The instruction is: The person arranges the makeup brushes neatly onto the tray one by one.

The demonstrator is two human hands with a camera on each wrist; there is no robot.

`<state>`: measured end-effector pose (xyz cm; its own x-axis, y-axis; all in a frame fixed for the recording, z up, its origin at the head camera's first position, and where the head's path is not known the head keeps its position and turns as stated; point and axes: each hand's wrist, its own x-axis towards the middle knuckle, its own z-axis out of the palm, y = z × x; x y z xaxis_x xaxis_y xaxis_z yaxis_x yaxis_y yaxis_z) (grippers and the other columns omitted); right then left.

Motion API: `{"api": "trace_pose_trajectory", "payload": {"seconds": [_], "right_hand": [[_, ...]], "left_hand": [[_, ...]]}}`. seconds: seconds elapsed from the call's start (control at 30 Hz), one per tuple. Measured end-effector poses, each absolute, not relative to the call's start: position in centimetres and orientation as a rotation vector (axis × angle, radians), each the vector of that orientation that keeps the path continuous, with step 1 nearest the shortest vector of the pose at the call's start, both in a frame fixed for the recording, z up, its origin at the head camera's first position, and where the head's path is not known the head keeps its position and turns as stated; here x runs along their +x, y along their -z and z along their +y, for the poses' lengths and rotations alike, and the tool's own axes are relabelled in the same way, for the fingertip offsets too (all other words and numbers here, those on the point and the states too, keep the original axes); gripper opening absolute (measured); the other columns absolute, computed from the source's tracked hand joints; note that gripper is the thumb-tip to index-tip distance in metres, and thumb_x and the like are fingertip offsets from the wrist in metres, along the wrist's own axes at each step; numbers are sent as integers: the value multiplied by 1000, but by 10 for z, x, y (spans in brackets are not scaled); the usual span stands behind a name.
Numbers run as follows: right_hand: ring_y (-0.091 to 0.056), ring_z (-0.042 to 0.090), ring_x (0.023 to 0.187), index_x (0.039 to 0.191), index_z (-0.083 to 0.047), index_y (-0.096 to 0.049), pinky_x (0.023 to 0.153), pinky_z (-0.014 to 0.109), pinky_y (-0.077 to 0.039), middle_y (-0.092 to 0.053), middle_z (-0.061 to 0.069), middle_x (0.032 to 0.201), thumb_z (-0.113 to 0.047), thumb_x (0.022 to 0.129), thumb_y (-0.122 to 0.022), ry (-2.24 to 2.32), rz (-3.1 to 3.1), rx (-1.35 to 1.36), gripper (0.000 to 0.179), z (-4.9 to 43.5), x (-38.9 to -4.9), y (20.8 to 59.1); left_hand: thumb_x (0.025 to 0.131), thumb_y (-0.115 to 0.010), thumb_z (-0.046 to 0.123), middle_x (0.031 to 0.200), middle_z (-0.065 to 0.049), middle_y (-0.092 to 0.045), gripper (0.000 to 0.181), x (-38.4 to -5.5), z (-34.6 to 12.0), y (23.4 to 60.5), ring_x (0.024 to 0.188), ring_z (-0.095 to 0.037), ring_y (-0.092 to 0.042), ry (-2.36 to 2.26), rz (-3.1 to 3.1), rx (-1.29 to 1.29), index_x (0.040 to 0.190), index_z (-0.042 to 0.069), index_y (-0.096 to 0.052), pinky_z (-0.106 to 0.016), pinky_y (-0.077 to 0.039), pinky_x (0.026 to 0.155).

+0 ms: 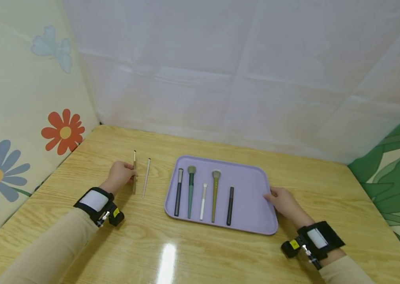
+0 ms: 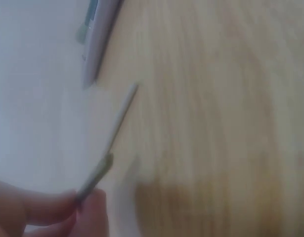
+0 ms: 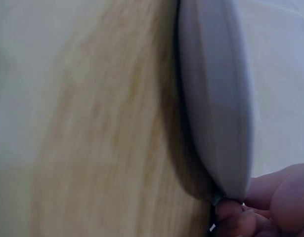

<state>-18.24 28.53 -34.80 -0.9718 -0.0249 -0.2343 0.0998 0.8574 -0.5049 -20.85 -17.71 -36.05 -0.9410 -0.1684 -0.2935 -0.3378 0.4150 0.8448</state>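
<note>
My left hand (image 1: 120, 174) pinches a slim makeup brush (image 1: 134, 162) with a gold-brown handle between thumb and fingers; its small dark tip points away from me. Just right of it, a thin white makeup brush (image 1: 146, 178) lies on the table. In the left wrist view the held brush (image 2: 96, 178) is blurred. On the right, my right hand (image 1: 283, 200) grips the right rim of a lilac tray (image 1: 251, 185), thumb on top and fingers curled beneath the edge (image 3: 238, 185). Several makeup brushes lie side by side on the tray, among them a green one (image 1: 191, 193) and a black-handled one (image 1: 230, 207).
The wooden table (image 1: 143, 240) runs back to a white sheet (image 1: 221, 79). A flower-printed panel (image 1: 19, 118) borders the left side, and a leaf-printed one (image 1: 395, 173) the right. Each wrist wears a black strap with a small camera.
</note>
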Motion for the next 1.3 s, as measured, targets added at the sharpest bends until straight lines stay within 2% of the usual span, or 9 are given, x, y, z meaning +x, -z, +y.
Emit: {"api": "trace_pose_trajectory", "payload": {"seconds": [0.3,0.63,1.0,1.3], "right_hand": [[-58,23,79,132,20,-42,62,32,-50,-61,24,103,-7,100,-49,777,2799,59,42,286,-182,348],[-58,24,82,133,19,-42,64,32,-51,-61,24,106,-9,101,-48,760,2793,76,43,286,-182,348],[-57,24,81,134,19,-42,64,32,-50,-61,24,105,-9,101,-48,765,2796,65,43,286,-182,348],[-57,23,80,134,19,-40,62,32,-50,-60,23,103,-9,101,-47,767,2787,80,44,286,-182,348]], "left_hand": [[94,-54,-3,97,-23,-59,27,-204,-167,365,74,-19,-59,-1618,2494,-388,115,-21,-54,-24,-53,63],[94,-57,-4,101,-29,-60,26,-198,-155,362,75,-23,-62,-1628,2531,-319,113,-21,-56,-27,-55,65],[95,-55,-4,102,-28,-60,26,-192,-148,362,84,-27,-62,-1636,2505,-319,114,-20,-55,-31,-56,70],[93,-56,-6,93,-26,-62,23,-191,-141,364,73,-21,-62,-1701,2463,-307,110,-21,-56,-29,-56,64]]}}
